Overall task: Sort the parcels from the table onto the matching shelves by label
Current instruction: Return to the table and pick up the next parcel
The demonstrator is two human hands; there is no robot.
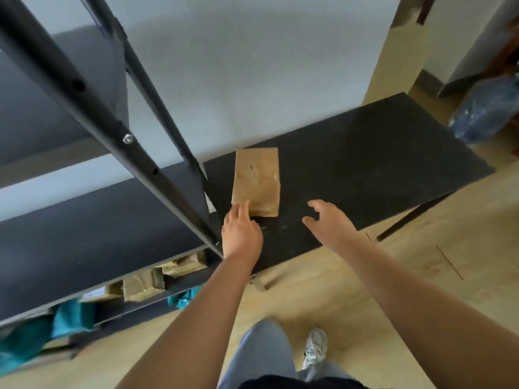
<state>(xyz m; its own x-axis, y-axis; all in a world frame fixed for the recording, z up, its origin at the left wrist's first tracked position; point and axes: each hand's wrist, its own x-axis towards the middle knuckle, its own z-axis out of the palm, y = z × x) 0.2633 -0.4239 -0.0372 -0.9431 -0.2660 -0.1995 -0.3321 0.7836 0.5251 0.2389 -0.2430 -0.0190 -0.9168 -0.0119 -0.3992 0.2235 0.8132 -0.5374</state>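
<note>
One brown paper parcel (257,181) lies flat on the black table (379,164), near its left end. My left hand (241,231) reaches to the parcel's near left corner, and its fingertips touch that edge without gripping it. My right hand (330,221) hovers open over the bare tabletop, a hand's width to the right of the parcel and apart from it. No label shows on the parcel's upper face.
A dark metal shelf rack (118,141) stands to the left, its slanted posts close to my left hand. Brown parcels (143,286) and teal bags (73,317) lie on its lower shelves. A blue plastic bag (488,113) sits on the floor at far right.
</note>
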